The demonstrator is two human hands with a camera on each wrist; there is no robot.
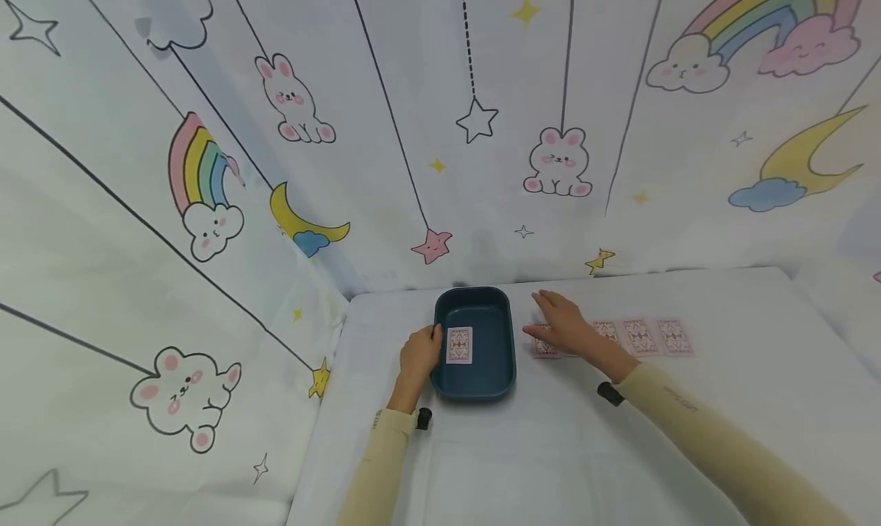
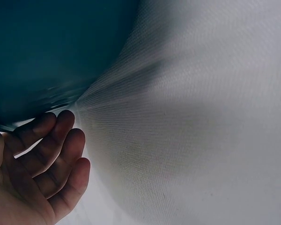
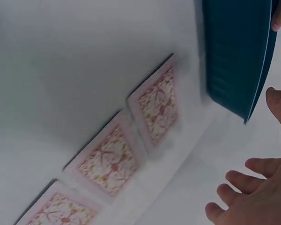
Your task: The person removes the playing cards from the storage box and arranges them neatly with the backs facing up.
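A dark blue rectangular tray stands on the white-covered table. One playing card with a red-patterned back lies inside it, toward the left. My left hand grips the tray's left rim; the left wrist view has its curled fingers against the outer wall. My right hand hovers right of the tray with fingers spread and holds nothing. Beneath it runs a row of several face-down cards, partly covered by the hand. Three of these cards show in the right wrist view.
A white cloth covers the table. Behind and to the left hang white curtains printed with rabbits, stars and rainbows, meeting the table's back edge close behind the tray. Black wrist cameras are strapped at both sleeves.
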